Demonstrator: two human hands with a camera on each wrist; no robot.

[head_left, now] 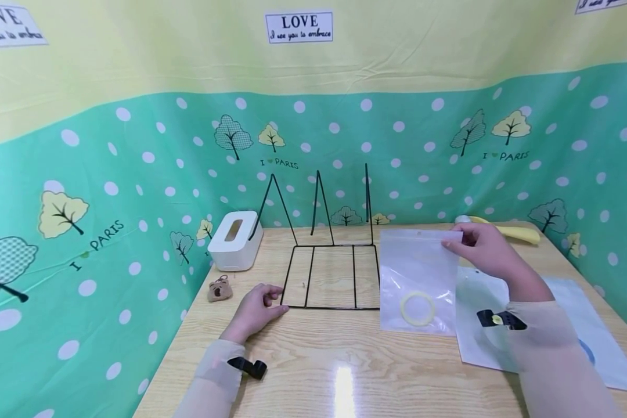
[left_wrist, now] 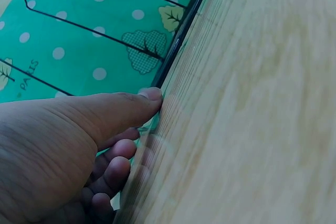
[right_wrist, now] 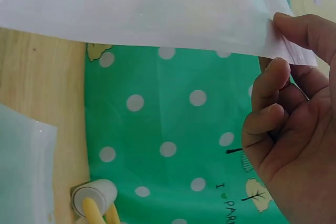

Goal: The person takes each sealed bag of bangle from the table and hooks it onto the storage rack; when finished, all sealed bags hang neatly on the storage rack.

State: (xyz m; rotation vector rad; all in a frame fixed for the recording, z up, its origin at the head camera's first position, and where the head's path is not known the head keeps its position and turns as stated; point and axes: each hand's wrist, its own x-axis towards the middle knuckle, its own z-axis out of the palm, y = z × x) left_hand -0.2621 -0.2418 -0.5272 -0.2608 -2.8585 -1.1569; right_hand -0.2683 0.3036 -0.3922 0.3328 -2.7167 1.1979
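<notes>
A black wire rack (head_left: pixel 330 308) with pointed upright dividers at its back stands on the wooden table. At its front left corner my left hand (head_left: pixel 252 312) pinches the wire between thumb and fingers; the left wrist view shows the thumb (left_wrist: pixel 142 100) on the black wire (left_wrist: pixel 176 45). My right hand (head_left: pixel 483 247) holds a translucent plastic bag (head_left: pixel 418 261) by its upper right corner, thumb on one side and fingers on the other. Low inside that bag shows a pale yellow ring (head_left: pixel 403 309). The bag hangs over the rack's right end and partly hides it.
Under my right forearm lies another pale bag (head_left: pixel 480 342) with a blue curved thing (head_left: pixel 586 352) partly showing. Behind it is a yellow object (head_left: pixel 519 234) with a whitish cylindrical end. A white tissue box (head_left: pixel 235 255) and a brown bear-shaped trinket (head_left: pixel 220 290) sit at the left.
</notes>
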